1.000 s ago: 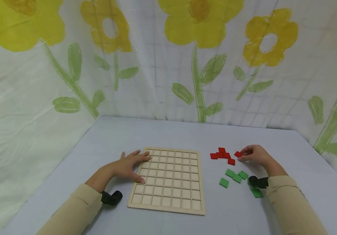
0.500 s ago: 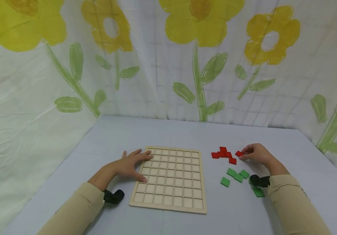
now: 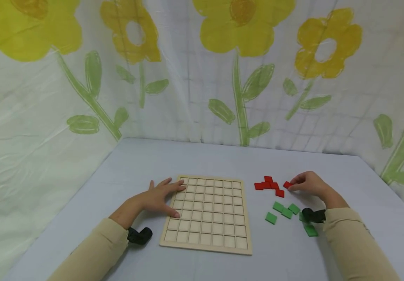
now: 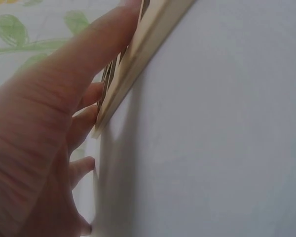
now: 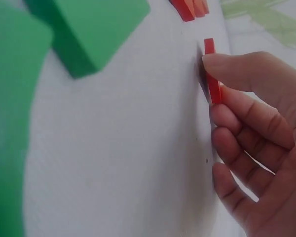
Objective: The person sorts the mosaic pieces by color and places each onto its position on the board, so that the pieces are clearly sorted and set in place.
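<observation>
In the head view my left hand rests on the left edge of a pale wooden grid board, fingers spread, thumb and some fingertips touching it. The left wrist view shows the thumb on the rim, with two fingers beyond the board's corner. My right hand pinches a small red square tile between thumb and fingers, to the right of the other red tiles. Seen from the right wrist, that red tile stands on its edge at or just above the white surface; its exact contact cannot be told.
Several green square tiles lie loose in front of the red ones, some partly behind the black wrist camera on the right. A white table bears everything. Behind it hangs a curtain with painted flowers.
The board has slid slightly to the right along with the left hand. The right hand keeps its pinch on the red tile, almost still. The head view has shifted a little.
</observation>
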`<state>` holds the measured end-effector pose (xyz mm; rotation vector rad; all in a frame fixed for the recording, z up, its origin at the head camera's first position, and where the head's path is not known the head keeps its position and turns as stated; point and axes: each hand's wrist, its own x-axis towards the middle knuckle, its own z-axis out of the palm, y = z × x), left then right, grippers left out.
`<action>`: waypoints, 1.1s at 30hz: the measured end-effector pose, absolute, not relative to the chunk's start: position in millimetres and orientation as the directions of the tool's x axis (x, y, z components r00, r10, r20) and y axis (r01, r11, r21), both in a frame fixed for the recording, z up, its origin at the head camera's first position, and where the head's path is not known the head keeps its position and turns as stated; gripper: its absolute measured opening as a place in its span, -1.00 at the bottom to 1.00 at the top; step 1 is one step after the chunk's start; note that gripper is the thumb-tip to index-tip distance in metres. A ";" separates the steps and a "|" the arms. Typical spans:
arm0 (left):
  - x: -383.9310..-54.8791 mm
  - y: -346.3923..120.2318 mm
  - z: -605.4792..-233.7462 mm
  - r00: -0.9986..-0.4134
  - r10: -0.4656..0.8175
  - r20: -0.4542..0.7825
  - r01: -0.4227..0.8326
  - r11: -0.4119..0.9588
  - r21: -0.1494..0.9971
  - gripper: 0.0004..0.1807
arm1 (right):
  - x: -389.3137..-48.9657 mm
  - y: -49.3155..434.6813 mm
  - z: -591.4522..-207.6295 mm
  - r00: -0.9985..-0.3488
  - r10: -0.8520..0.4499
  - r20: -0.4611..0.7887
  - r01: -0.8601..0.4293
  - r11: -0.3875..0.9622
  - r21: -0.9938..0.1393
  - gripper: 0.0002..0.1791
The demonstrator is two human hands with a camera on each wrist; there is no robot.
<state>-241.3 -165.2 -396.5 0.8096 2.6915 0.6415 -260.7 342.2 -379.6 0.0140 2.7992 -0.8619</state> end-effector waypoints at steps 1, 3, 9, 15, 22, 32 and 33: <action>-241.3 -165.0 -396.8 -0.812 0.572 -0.115 0.458 0.747 0.482 -0.02 | -260.5 342.7 -379.3 -0.977 -0.049 -0.208 0.076 0.828 -0.555 -0.56; -241.4 -164.8 -397.0 -0.812 0.572 -0.113 0.457 0.745 0.486 -0.02 | -260.6 343.9 -379.0 -0.976 -0.045 -0.215 0.084 0.828 -0.555 -0.54; -242.6 -163.3 -398.6 -0.817 0.565 -0.112 0.454 0.752 0.477 -0.01 | -260.4 343.1 -378.2 -0.976 -0.053 -0.209 0.077 0.819 -0.568 -0.57; -242.3 -163.6 -398.3 -0.820 0.560 -0.117 0.447 0.755 0.479 0.00 | -258.5 333.9 -374.8 -0.977 -0.093 -0.191 0.033 0.823 -0.567 -0.61; -241.5 -163.6 -396.0 -0.821 0.559 -0.118 0.445 0.754 0.484 0.00 | -258.9 324.9 -369.5 -0.981 -0.128 -0.147 -0.023 0.827 -0.562 -0.62; -240.8 -164.4 -392.9 -0.812 0.569 -0.127 0.451 0.751 0.482 -0.01 | -267.0 305.0 -367.3 -0.979 -0.170 -0.115 -0.073 0.810 -0.582 -0.65; -240.8 -164.5 -392.7 -0.811 0.571 -0.126 0.452 0.749 0.485 -0.01 | -267.8 301.9 -366.8 -0.978 -0.177 -0.111 -0.079 0.807 -0.585 -0.65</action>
